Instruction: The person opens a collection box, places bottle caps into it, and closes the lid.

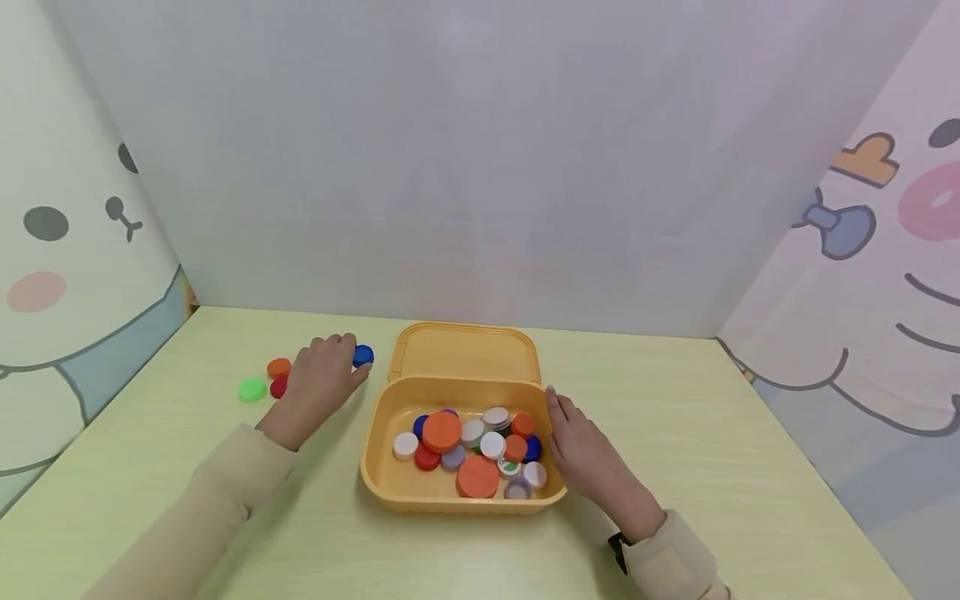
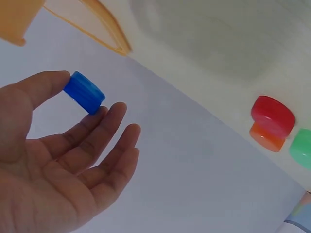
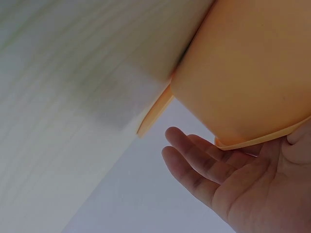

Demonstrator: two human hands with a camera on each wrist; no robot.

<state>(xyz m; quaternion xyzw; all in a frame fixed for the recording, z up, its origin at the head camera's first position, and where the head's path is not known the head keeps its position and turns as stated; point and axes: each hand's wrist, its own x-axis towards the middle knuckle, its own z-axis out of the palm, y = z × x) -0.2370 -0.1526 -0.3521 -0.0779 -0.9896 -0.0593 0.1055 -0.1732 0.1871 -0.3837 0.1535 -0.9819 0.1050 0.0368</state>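
Observation:
My left hand [image 1: 324, 379] pinches a blue bottle cap [image 2: 85, 92] between thumb and fingertips, left of a yellow plastic box [image 1: 382, 475]. The other fingers fan out loosely below the cap in the left wrist view. My right hand [image 1: 592, 454] rests along the right rim of the box, its fingers fairly straight and reaching past the corner in the right wrist view. Inside the box lie many caps, among them a large orange cap [image 1: 477, 477], a white cap [image 1: 406, 446] and a red cap [image 1: 427, 456].
Beyond the box lies its yellow lid [image 1: 465, 352], flat on the pale wooden table [image 1: 660, 400]. Left of my left hand are a green cap [image 1: 252, 389], an orange cap [image 1: 279, 368] and a red cap [image 2: 273, 116]. A pale curtain [image 1: 450, 167] hangs behind the table.

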